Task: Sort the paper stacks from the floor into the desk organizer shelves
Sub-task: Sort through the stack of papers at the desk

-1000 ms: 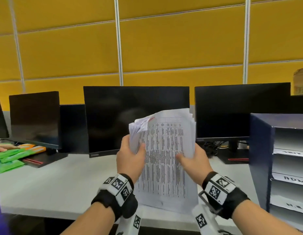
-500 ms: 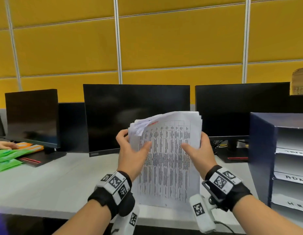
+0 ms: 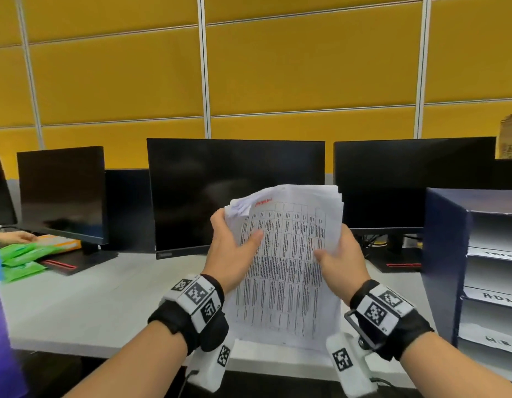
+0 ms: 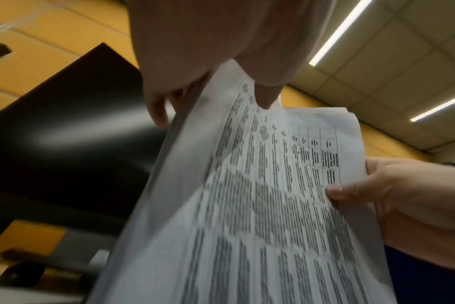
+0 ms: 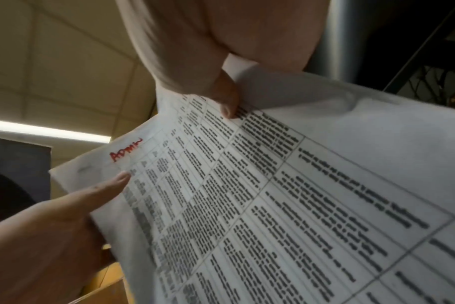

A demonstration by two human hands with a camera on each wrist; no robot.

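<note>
I hold a stack of printed papers [image 3: 286, 268] upright above the white desk [image 3: 85, 300], its top sheet a table of text with a red handwritten word at the top [image 5: 125, 152]. My left hand [image 3: 234, 251] grips the stack's left edge, thumb across the front. My right hand [image 3: 339, 259] grips the right edge, thumb on the print. The same paper stack [image 4: 260, 205] fills the left wrist view and the paper stack [image 5: 286, 205] fills the right wrist view. The dark blue desk organizer [image 3: 447, 259] stands at the right, with labelled white shelves [image 3: 496, 297].
Three dark monitors [image 3: 234, 193] line the back of the desk before a yellow panelled wall. Green packets [image 3: 19, 257] and another person's hand [image 3: 16, 237] lie at the far left. A cardboard box [image 3: 510, 136] shows at the upper right.
Both hands have slid higher along the stack's sides and the stack has risen and straightened a little. The grip on the papers holds throughout.
</note>
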